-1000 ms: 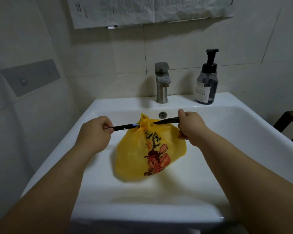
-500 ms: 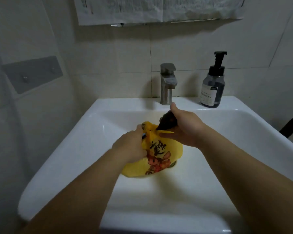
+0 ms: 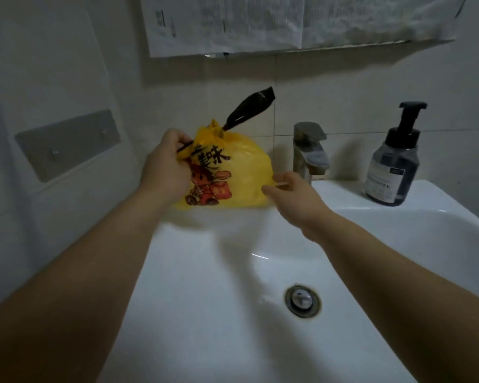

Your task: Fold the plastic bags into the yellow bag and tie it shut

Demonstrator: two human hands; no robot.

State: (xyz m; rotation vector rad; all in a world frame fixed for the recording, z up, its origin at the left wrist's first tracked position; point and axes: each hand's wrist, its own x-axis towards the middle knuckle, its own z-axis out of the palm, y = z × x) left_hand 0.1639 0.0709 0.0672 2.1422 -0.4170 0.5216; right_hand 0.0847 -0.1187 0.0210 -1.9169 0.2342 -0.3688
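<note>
Yellow printed plastic bag (image 3: 233, 172) on white sink rim (image 3: 349, 194), neck cinched by black plastic strip (image 3: 249, 107). Left hand (image 3: 163, 170) clamps strip end, likely for tension; right hand (image 3: 293, 197) steadies corner, grip unclear.

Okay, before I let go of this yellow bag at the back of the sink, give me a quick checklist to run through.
1. Neck gathered: ok. The yellow bag is bunched tight at the top.
2. Knot finished: cannot tell.
3. Ends tucked: not ok. A black tail sticks up from the neck.
4. Left grip: ok. The left hand holds a black strand at the neck.
5. Right grip: cannot tell. The right hand touches the bag's lower right side.
6. Room: ok. The bag is at the sink rim, apart from the faucet and soap bottle.
</note>
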